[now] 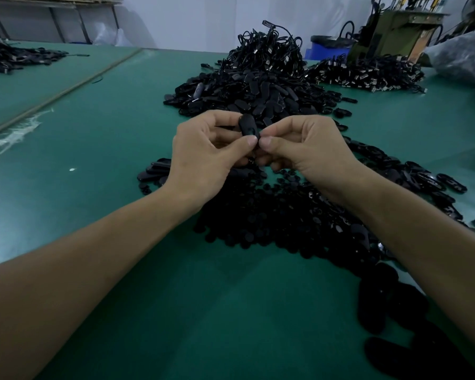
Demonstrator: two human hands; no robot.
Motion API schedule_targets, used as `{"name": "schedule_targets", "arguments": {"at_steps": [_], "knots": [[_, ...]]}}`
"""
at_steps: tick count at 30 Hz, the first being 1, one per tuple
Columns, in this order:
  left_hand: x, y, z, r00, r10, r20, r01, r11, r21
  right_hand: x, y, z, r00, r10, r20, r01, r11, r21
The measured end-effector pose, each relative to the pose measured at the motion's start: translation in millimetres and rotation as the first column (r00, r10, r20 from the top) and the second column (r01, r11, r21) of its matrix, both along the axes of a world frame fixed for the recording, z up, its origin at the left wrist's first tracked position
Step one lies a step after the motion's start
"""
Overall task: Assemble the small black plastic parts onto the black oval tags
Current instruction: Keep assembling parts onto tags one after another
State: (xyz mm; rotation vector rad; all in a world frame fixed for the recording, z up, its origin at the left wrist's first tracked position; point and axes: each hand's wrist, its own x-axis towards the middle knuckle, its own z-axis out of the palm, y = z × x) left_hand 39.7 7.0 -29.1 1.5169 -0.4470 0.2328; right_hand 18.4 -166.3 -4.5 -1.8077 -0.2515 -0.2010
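A black oval tag [248, 127] stands upright between my two hands, above the green table. My left hand [203, 154] grips it from the left, thumb on its lower edge and fingers curled behind it. My right hand [305, 149] pinches the tag's lower right edge with thumb and forefinger; whether a small part sits under those fingertips is hidden. Beneath my hands spreads a low heap of small black plastic parts [272, 215]. A larger pile of black oval tags [247, 97] lies just beyond my hands.
The green table [107, 165] stretches left with a seam strip [66, 91]. A tall heap of black cords with metal clips [269, 48] rises behind the tags, another heap [368, 74] at the right. Loose tags [422, 179] trail right. A blue bin [329, 50] and machine [395, 31] stand behind.
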Motion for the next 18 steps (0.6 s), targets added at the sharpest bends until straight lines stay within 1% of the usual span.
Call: {"name": "schedule_targets", "arguments": {"at_steps": [2,3,5,7,9,12,18], "knots": [[0.8,-0.2,0.3,1.0,0.017,0.017,-0.017,1.0,-0.003,-0.2,-3.5,-0.2,0.998,-0.043,0.039,0.049,0.981,-0.188],[1.0,-0.4,0.9,1.0,0.022,0.021,-0.022,1.0,-0.011,0.1,-5.6,-1.1,0.995,-0.068,0.072,0.087,0.949,-0.303],[0.6,-1.4,1.9,0.999,0.024,0.024,-0.023,0.999,-0.022,0.5,-8.2,-3.4,0.988,-0.094,0.124,0.145,0.849,-0.508],[-0.4,-2.4,2.4,1.0,0.004,0.018,-0.004,1.0,-0.018,0.3,-8.2,-5.6,0.986,-0.093,0.136,0.158,0.759,-0.632],[-0.9,-2.8,2.2,1.0,-0.02,0.002,0.02,1.0,-0.017,-0.1,-7.0,-7.0,0.989,-0.074,0.126,0.141,0.705,-0.695],[-2.0,-3.1,1.8,1.0,-0.022,0.001,0.022,1.0,0.009,-0.8,-5.1,-7.9,0.994,-0.039,0.1,0.102,0.651,-0.752],[-2.2,-1.2,1.4,1.0,0.018,0.023,-0.019,0.997,0.068,-1.7,-4.4,-6.7,0.996,-0.027,0.08,0.08,0.594,-0.8]]}}
